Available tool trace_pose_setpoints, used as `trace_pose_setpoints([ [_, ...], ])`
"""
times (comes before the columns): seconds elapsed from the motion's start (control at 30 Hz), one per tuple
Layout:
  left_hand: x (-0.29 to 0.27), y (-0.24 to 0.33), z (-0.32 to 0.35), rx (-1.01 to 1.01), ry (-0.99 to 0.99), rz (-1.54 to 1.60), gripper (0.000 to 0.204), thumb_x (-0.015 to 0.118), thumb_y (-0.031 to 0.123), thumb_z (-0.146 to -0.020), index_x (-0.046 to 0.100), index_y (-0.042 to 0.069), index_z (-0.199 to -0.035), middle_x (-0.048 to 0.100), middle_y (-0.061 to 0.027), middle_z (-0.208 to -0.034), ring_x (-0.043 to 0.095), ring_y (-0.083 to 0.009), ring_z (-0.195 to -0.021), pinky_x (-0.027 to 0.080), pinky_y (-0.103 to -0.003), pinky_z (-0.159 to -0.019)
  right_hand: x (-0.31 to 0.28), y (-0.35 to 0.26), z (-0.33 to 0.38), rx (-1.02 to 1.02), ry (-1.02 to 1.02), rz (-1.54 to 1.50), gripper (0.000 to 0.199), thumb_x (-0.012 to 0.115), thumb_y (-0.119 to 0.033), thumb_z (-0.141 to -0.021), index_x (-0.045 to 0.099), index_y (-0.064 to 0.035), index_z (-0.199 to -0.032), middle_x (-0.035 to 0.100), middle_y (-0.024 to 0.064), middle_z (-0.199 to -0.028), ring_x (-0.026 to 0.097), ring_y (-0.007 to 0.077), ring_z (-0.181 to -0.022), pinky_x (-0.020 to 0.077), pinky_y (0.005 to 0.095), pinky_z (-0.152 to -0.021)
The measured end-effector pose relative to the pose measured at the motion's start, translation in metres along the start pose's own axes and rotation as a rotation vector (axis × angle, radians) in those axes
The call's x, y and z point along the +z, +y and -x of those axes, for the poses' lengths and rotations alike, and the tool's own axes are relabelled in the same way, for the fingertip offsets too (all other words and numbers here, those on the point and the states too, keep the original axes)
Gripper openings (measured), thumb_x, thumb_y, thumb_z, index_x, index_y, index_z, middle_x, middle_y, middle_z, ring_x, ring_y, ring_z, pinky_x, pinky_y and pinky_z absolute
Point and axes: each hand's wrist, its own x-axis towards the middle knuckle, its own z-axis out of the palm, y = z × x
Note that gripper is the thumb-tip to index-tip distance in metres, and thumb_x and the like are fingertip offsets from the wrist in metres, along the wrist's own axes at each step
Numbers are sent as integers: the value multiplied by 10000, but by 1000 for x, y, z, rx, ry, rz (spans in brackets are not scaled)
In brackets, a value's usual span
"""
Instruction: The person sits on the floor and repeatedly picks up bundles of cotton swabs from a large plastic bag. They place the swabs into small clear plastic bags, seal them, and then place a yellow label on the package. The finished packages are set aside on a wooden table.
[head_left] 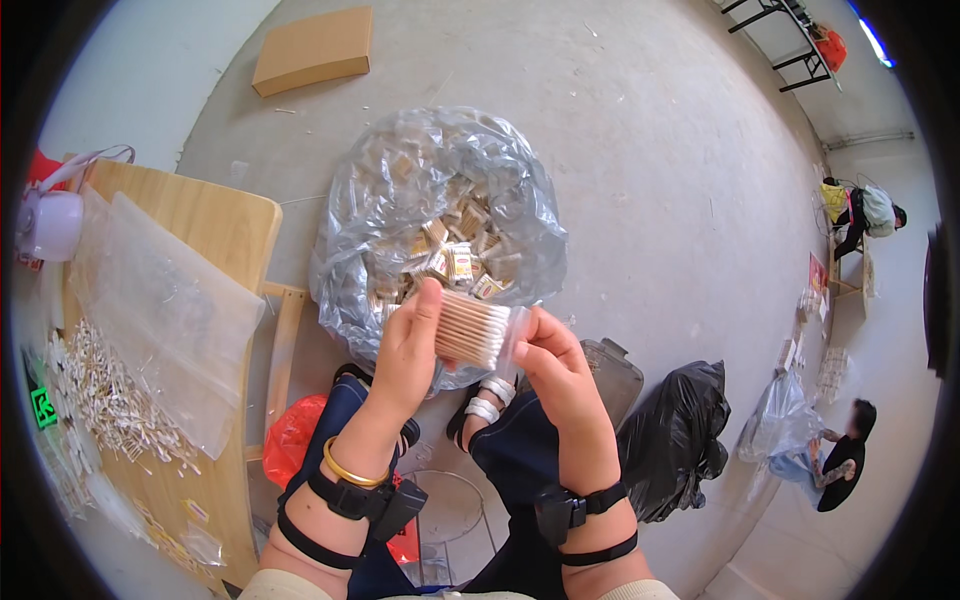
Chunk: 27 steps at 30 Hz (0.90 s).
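Above the open plastic bag (440,200), left hand (405,350) and right hand (560,375) each grip-clamp the swab bundle's (472,328) ends.

Both hands meet over the lap: the left hand (408,345) grips one end of a bundle of cotton swabs (472,330), while the right hand (556,368) pinches the clear sleeve (512,338) at its other end. Just beyond them on the floor stands a large clear plastic bag (437,215) full of small packets. To the left, the wooden bench (215,220) carries loose swabs (110,395) and a clear plastic sheet (165,310).
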Motion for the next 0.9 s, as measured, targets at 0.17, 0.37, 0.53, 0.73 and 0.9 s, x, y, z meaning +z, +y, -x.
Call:
trace_pose_setpoints([
  [0.17,-3,-14,-2,296,141,-131,416,381,365,-1022,569,29,-865,567,-71,-633,584,-262,-587,436,-363,-560,30,-6,-8,38,206,-148,244,483,-272,-992,501,-55,-1102,558,22,-885,493,92,-794,406,262,-718],
  [0.37,15,-11,9,421,193,-504,410,358,334,-1022,568,12,-882,557,-191,-633,569,-400,-600,429,-413,-546,51,7,-8,-169,424,466,294,446,-310,-1010,477,-26,-1079,555,88,-829,518,155,-737,426,284,-666],
  [0.53,16,-9,11,322,60,-241,443,357,338,-1029,606,-3,-894,580,-96,-596,570,-210,-486,418,-320,-463,48,15,-9,-242,518,391,224,470,-259,-1006,478,-36,-996,534,45,-794,487,116,-726,410,265,-651],
  [0.73,13,0,16,122,-94,9,462,365,360,-1029,628,-8,-932,592,-16,-615,528,-49,-465,400,-202,-403,46,8,-7,-227,518,320,244,420,-249,-1026,494,-31,-944,522,21,-796,466,92,-735,398,248,-658],
  [0.9,16,1,18,91,-85,98,450,379,361,-1026,618,1,-900,587,-12,-623,519,-46,-465,407,-197,-406,46,3,-9,-236,512,287,297,382,-277,-1038,503,-33,-917,516,17,-805,461,86,-755,393,242,-692],
])
